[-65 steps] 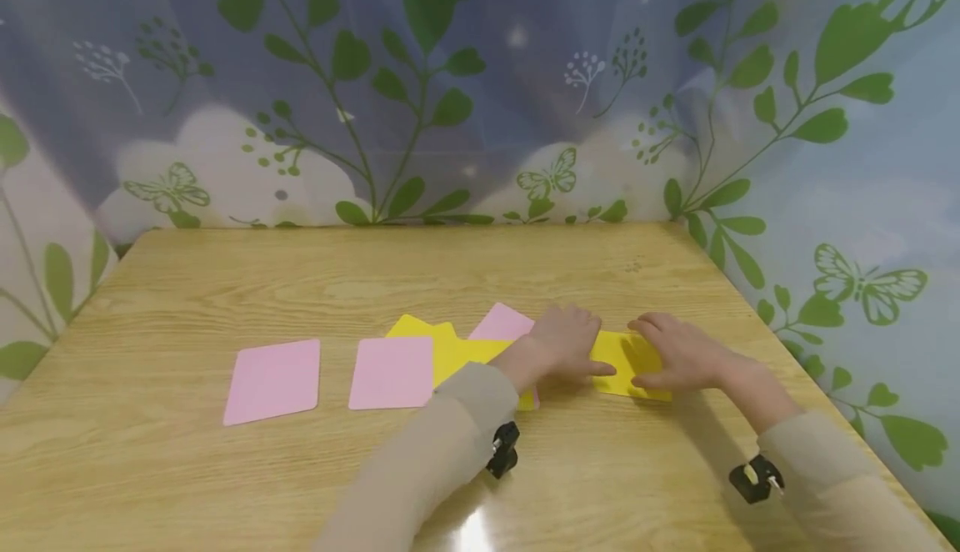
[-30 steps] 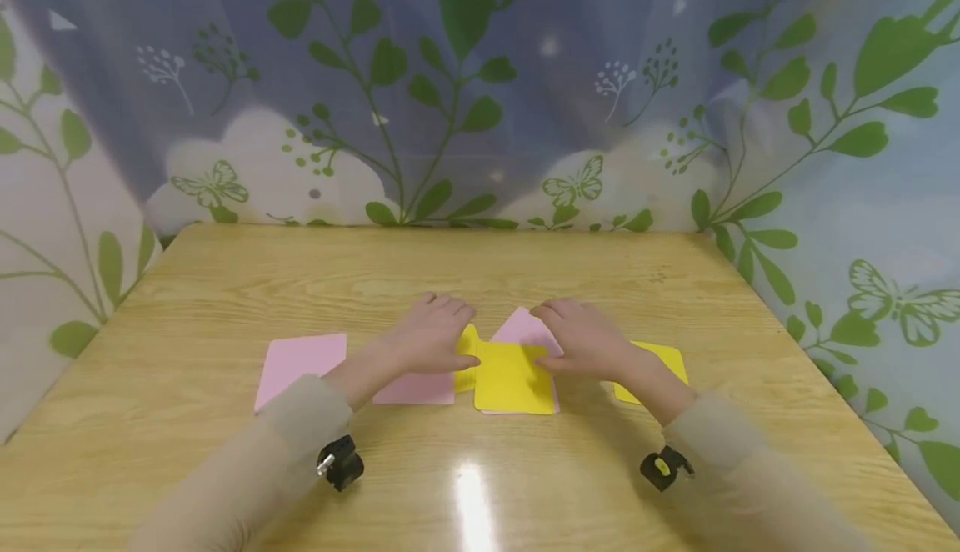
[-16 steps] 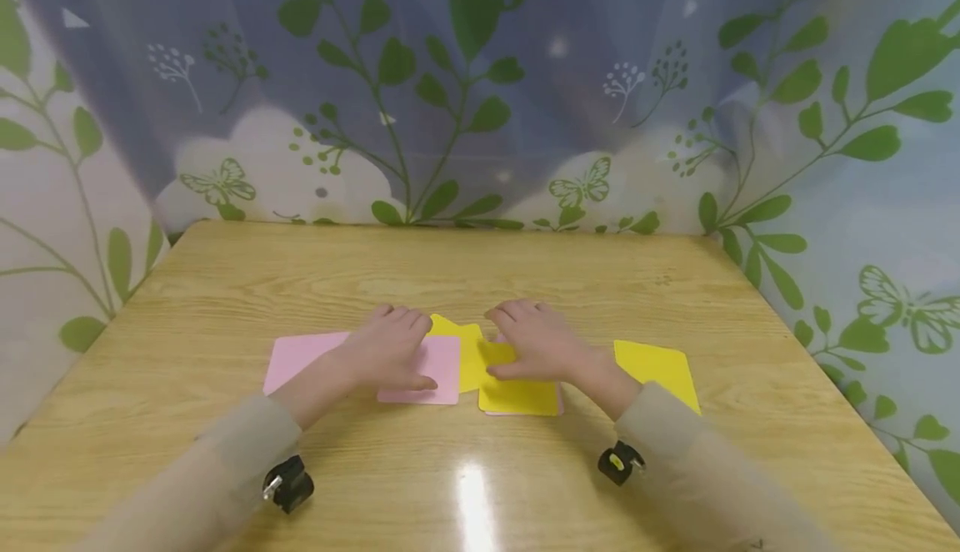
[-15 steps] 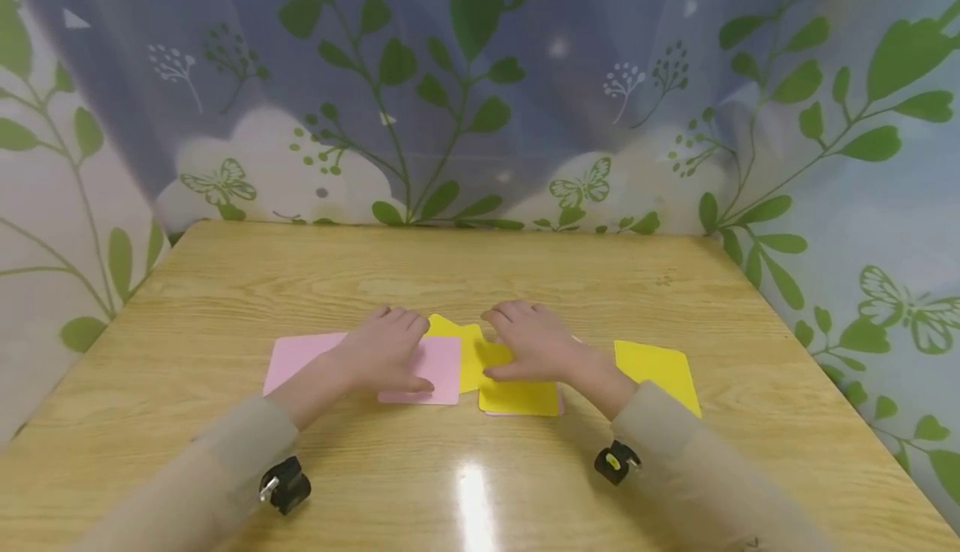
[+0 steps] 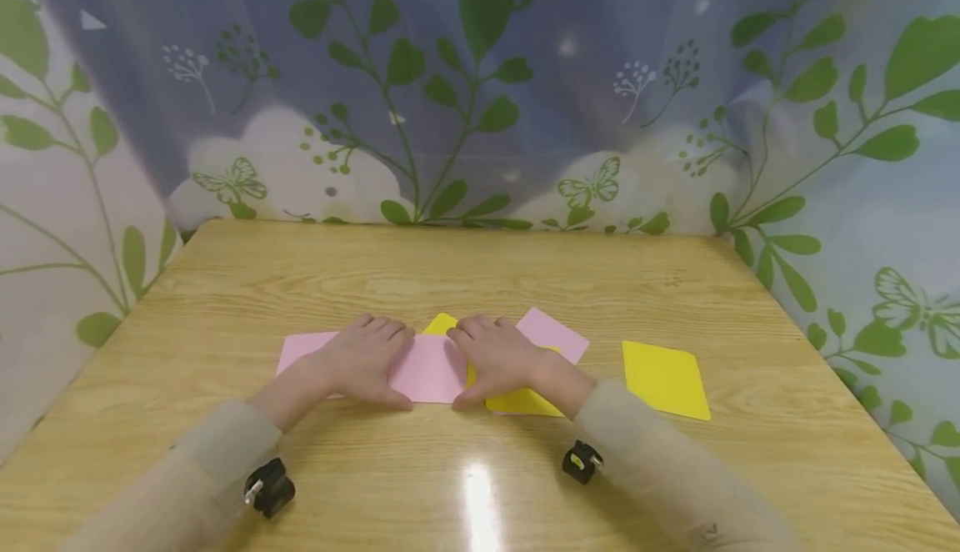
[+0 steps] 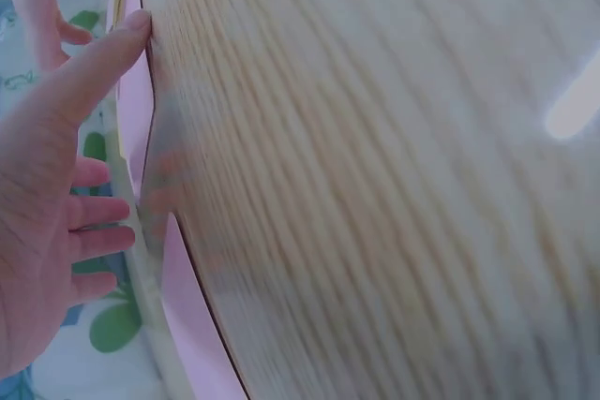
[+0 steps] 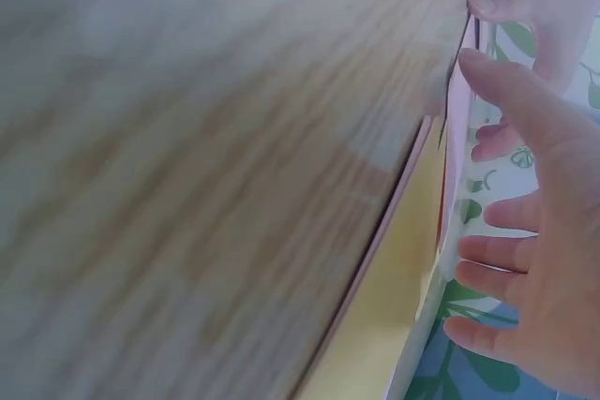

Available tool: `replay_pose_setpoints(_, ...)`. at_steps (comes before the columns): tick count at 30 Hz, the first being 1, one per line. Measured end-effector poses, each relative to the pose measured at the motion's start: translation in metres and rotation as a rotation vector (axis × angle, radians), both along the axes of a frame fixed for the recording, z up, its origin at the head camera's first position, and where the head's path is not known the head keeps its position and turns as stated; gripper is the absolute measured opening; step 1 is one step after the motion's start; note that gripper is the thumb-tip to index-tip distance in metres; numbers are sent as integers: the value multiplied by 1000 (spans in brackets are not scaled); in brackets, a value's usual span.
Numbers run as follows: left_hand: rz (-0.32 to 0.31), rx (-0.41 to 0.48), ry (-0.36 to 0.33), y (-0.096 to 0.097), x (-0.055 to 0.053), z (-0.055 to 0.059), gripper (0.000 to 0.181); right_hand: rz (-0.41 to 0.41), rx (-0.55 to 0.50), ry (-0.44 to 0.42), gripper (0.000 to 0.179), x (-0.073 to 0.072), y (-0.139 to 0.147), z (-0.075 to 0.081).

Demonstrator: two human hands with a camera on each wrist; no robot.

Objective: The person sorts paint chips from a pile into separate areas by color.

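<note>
In the head view a square pink card (image 5: 429, 368) lies flat on the wooden table between my two hands. My left hand (image 5: 367, 364) is at its left side, thumb tip at the card's near edge in the left wrist view. At the opposite side my right hand (image 5: 498, 360) has its thumb close to the near right corner, fingers spread and loosely bent. Behind the card a yellow card (image 5: 440, 324) peeks out. Another yellow card (image 5: 525, 403), atop a pink one, sits partly under my right hand. My left hand partly covers a second pink card (image 5: 300, 349).
A tilted pink card (image 5: 557, 337) lies behind the right wrist. Farther right is a separate yellow card (image 5: 666, 378). The wooden table (image 5: 420, 277) ends at a leaf-patterned curtain (image 5: 480, 118). Black wrist cameras (image 5: 270, 487) hang under both sleeves.
Both hands have moved left from the yellow card at the far right, over the middle yellow one, to the pink card. That right yellow card now lies uncovered.
</note>
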State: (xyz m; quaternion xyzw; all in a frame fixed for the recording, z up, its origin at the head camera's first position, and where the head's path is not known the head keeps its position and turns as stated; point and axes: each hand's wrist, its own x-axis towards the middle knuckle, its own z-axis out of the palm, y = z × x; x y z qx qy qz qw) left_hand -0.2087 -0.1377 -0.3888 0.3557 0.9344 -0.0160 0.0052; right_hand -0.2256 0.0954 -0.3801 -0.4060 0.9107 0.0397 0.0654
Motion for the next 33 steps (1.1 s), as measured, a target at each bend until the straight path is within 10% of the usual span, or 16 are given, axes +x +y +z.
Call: replay_pose_setpoints(33, -28, 6, -2, -3, -7, -3, 80, -20, -39, -160, 90, -6, -16, 2)
